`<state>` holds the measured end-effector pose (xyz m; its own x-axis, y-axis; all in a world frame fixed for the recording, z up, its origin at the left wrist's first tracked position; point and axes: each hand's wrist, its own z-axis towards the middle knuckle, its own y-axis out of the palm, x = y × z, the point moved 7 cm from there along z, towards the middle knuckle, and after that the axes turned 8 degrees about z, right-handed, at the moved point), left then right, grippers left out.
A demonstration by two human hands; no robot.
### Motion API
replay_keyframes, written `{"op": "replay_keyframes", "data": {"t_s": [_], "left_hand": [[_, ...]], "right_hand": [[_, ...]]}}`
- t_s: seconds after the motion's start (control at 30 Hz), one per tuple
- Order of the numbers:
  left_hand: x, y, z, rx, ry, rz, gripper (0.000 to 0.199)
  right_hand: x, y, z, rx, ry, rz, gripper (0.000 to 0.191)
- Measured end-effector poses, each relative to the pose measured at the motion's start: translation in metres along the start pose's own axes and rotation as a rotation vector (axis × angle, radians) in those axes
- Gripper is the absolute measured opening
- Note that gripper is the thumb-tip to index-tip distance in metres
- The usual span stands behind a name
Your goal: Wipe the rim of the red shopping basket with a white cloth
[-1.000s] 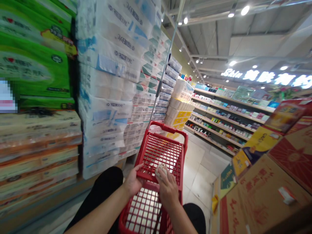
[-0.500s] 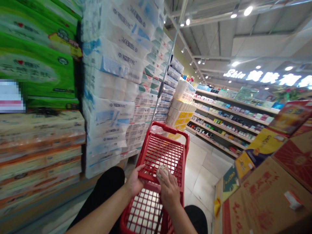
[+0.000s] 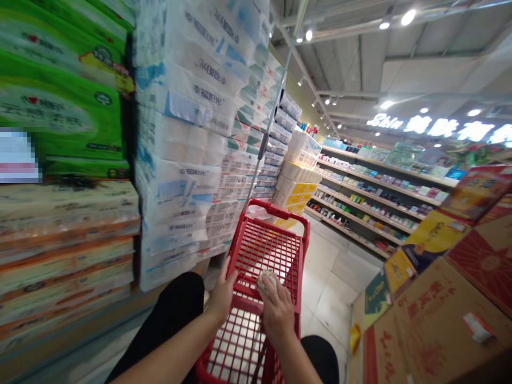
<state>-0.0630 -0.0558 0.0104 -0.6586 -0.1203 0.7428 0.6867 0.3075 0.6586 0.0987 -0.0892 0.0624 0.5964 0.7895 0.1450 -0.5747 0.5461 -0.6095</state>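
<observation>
Head view: the red plastic lattice shopping cart (image 3: pixel 248 303) is located between two black-clad knees (image 3: pixel 182 304). Left hand (image 3: pixel 221 296): placed at the cart's left edge, thumb over the rim (whether it is firmly clamped cannot be told). Right hand (image 3: pixel 279 316): fingers curled over a crumpled off-white cloth (image 3: pixel 264 279) at the lattice. For good control, brace the rim with the left hand; press the cloth evenly, avoiding snags in the openings.

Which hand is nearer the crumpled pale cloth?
Right: the right hand is on the cloth; the left hand is apart, to its left, at the red basket.
</observation>
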Motion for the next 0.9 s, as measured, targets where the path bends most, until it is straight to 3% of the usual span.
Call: {"op": "replay_keyframes", "data": {"t_s": [0.1, 0.23, 0.43, 0.67, 0.9], "left_hand": [[0.020, -0.006, -0.006, 0.090, 0.279, 0.232, 0.046], [0.037, 0.006, -0.015, -0.026, 0.484, 0.478, 0.045], [0.038, 0.031, -0.004, -0.291, 0.435, 0.717, 0.018], [0.030, 0.044, 0.009, -0.298, 0.551, 0.871, 0.005], [0.024, 0.042, 0.016, -0.287, 0.511, 0.807, 0.009]], "right_hand": [[0.001, 0.001, -0.001, -0.008, 0.009, -0.009, 0.050], [0.001, 0.003, -0.003, -0.024, -0.006, -0.033, 0.049], [0.002, 0.006, -0.004, -0.008, 0.011, -0.008, 0.048], [0.005, 0.015, -0.008, -0.077, 0.048, 0.000, 0.048], [0.006, 0.013, -0.005, -0.168, 0.080, 0.083, 0.050]]}}
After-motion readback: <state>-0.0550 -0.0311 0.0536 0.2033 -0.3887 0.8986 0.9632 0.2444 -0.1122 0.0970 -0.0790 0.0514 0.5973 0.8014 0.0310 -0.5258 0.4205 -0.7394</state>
